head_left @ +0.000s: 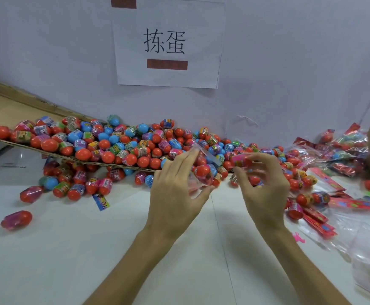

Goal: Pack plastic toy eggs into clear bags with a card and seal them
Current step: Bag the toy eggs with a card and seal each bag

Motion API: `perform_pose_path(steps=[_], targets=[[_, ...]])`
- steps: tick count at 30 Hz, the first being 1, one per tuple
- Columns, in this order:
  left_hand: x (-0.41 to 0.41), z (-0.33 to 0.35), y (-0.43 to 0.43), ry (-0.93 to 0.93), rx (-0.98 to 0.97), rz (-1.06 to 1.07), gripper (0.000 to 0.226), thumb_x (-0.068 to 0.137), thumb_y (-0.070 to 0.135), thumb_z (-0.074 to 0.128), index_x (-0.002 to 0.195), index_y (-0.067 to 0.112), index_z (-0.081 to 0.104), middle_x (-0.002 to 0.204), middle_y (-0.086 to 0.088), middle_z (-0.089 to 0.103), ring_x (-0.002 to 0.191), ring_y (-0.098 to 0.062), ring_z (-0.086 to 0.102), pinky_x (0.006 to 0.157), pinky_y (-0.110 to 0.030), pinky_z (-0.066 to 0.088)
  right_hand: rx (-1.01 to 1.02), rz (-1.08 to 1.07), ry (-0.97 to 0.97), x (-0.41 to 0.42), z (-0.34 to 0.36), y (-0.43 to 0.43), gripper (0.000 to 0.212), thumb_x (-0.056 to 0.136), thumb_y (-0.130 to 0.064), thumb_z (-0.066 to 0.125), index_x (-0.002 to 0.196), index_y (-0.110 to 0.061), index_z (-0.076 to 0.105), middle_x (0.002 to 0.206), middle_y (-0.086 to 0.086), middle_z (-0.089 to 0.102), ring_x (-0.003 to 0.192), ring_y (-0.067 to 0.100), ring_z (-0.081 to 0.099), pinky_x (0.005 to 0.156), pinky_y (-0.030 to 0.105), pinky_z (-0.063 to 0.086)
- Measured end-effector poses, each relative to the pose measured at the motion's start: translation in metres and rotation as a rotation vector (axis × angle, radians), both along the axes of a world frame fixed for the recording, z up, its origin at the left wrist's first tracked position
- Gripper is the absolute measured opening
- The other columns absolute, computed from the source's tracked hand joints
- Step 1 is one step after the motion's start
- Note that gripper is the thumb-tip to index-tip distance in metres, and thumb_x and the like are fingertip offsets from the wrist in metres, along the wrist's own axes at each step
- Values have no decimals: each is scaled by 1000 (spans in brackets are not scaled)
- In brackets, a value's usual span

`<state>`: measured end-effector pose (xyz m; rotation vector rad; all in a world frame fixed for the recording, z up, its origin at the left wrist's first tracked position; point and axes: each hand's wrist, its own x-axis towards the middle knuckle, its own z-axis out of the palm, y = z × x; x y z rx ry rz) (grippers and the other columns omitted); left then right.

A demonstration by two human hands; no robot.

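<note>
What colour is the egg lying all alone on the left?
The lone egg is red with a purplish-pink wrapper, seen in the head view.

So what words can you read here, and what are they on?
"拣蛋": black characters on the white paper sheet on the wall.
Labels on the loose eggs: too blurred.
Label on the egg that the right hand pinches: too blurred.
Clear bag that the left hand holds: no text seen.
Red cards: too blurred.
</note>
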<state>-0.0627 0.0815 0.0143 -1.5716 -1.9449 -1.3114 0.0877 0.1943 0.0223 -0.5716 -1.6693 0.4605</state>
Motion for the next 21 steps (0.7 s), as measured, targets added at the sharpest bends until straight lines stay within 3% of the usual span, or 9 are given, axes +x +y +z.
perform_pose_path(steps=[3, 6, 12, 16, 18, 21], targets=[[1, -2, 2, 32, -7, -4, 75, 87, 55, 71, 148, 17, 50, 143, 2, 60, 129, -17, 54, 106, -31, 38, 262, 26, 77, -4, 8, -22, 33, 89, -10, 78, 117, -12, 61, 116, 7, 69, 107, 22, 70, 85, 31, 60], [3, -5, 4, 108, -18, -2, 72, 89, 51, 73, 148, 14, 53, 142, 0, 62, 128, -21, 58, 104, -37, 45, 362, 37, -39, -13, 5, -34, 35, 85, -11, 82, 116, -7, 65, 120, 8, 68, 114, 21, 67, 95, 30, 57], [5, -7, 3, 146, 15, -19, 76, 81, 33, 87, 147, 12, 54, 139, -3, 65, 124, -23, 61, 102, -33, 45, 309, -56, -200, -14, -3, -30, 15, 82, -22, 82, 92, -11, 81, 107, -5, 74, 100, 30, 68, 88, 45, 51], [0, -6, 2, 125, 9, -28, 72, 84, 29, 85, 147, 12, 55, 138, -2, 65, 124, -22, 60, 107, -32, 42, 271, 5, -324, -18, -8, -30, 14, 91, -23, 72, 102, -21, 80, 115, -18, 70, 112, 14, 57, 95, 43, 43], [-3, -5, 2, 125, 10, -19, 69, 85, 29, 84, 146, 12, 55, 138, -2, 65, 122, -22, 60, 103, -37, 48, 247, 63, -376, -17, -9, -30, 21, 92, -23, 66, 110, -26, 77, 122, -23, 66, 119, 9, 53, 101, 41, 38], [-12, -1, 1, 106, 43, 27, 64, 90, 37, 77, 145, 11, 56, 138, -2, 65, 119, -21, 61, 95, -37, 52, 255, 127, -395, -19, -11, -29, 33, 95, -20, 60, 126, -28, 69, 143, -14, 59, 135, 11, 46, 110, 38, 33]])
